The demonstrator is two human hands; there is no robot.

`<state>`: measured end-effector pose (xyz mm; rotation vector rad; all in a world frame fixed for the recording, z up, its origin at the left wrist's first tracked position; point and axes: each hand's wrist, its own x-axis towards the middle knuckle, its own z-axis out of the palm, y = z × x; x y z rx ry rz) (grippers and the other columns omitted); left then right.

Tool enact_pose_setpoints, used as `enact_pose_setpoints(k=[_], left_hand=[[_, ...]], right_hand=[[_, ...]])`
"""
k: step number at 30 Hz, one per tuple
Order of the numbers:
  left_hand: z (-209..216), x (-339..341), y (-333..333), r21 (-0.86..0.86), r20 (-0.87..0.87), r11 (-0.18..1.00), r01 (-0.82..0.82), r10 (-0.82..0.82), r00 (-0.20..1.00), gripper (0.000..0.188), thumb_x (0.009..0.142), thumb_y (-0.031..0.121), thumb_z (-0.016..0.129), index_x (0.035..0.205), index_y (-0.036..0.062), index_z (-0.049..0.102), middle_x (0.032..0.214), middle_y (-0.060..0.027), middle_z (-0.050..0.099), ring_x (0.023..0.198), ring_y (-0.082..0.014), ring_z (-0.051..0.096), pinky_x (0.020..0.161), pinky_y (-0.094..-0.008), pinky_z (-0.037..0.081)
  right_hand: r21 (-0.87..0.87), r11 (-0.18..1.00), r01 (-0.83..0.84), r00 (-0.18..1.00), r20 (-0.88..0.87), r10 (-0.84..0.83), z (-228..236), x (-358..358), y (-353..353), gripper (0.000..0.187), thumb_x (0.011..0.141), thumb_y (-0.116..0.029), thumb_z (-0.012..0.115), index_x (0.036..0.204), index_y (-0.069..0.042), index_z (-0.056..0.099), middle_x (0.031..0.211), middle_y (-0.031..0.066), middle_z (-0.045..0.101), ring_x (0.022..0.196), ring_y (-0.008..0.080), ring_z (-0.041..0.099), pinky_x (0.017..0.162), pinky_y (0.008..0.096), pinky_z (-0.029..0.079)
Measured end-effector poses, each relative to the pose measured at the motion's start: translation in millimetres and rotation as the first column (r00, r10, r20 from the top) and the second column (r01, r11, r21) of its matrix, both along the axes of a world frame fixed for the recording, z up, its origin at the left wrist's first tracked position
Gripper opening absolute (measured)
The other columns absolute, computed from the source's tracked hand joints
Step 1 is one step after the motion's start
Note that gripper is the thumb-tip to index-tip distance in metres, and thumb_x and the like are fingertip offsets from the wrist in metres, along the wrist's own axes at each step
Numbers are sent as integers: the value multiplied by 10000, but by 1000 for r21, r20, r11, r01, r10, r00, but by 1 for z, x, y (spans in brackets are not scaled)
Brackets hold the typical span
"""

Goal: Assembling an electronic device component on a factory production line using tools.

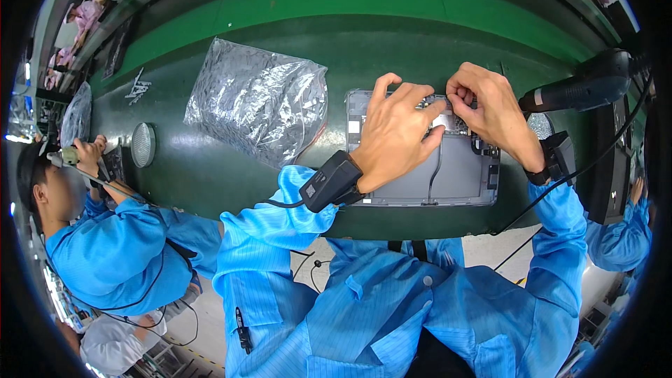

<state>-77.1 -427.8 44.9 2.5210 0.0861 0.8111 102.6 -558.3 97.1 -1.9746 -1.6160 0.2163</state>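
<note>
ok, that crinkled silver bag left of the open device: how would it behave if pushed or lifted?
The silver bag looks like thin wrinkled foil film, so probably floppy and light. It lies flat on the green belt, so it would likely slide rather than roll. Its puffed shape may hide contents; weight uncertain.

The left hand (397, 131) lay flat on an opened grey device (458, 171) on the green belt (231, 168), and the right hand (490, 108) pinched something small at its upper edge. A crumpled silver bag (259, 108) lay just beside the device, and an electric screwdriver (581, 87) hung near the right hand.
</note>
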Motion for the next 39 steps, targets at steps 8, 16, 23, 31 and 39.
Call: enact_pose_setpoints(k=[8, 16, 23, 31, 39], left_hand=[[0, 2, 0, 18, 6, 1000, 11, -11, 1000, 334, 875, 223, 838, 1168, 64, 821, 1221, -141, 755, 1130, -286, 713, 1136, -528, 420], [-2, 2, -2, 88, -5, 996, 21, -20, 1000, 312, 892, 217, 815, 1159, 55, 803, 1201, -138, 733, 1106, -291, 704, 1131, -538, 427], [-4, 8, -8, 305, -59, 952, -2, 21, 998, 319, 906, 214, 759, 1173, 41, 764, 1112, -114, 674, 1065, -271, 673, 1178, -529, 424], [-1, 6, -9, 312, -113, 950, 13, 24, 993, 373, 903, 217, 745, 1229, 34, 746, 1132, -120, 672, 1076, -269, 664, 1192, -542, 413], [-1, 6, -11, 337, -135, 942, 8, 40, 990, 430, 899, 217, 745, 1278, 15, 735, 1218, -150, 681, 1135, -288, 658, 1186, -555, 417]], right_hand=[[-97, 995, 13, 993, 114, -2, 6, -2, 5, 88, 837, -35, 740, 906, -1, 697, 894, 138, 697, 818, 385, 706, 725, 474, 551], [-132, 990, 50, 956, 292, -9, 13, -11, 11, 51, 829, -37, 727, 862, 0, 739, 919, 148, 723, 849, 411, 715, 742, 512, 567], [-123, 992, 38, 987, 162, -18, 13, -3, 11, 46, 810, -24, 751, 839, 8, 736, 877, 146, 742, 807, 393, 737, 713, 470, 580], [-162, 987, -4, 996, -86, -10, 17, 14, 13, 102, 854, -53, 766, 886, 44, 765, 829, 185, 747, 738, 327, 743, 708, 405, 581], [-269, 959, -89, 952, -307, 2, 7, 36, 18, 174, 924, -91, 791, 928, 81, 768, 756, 114, 736, 709, 137, 668, 676, 326, 540]])
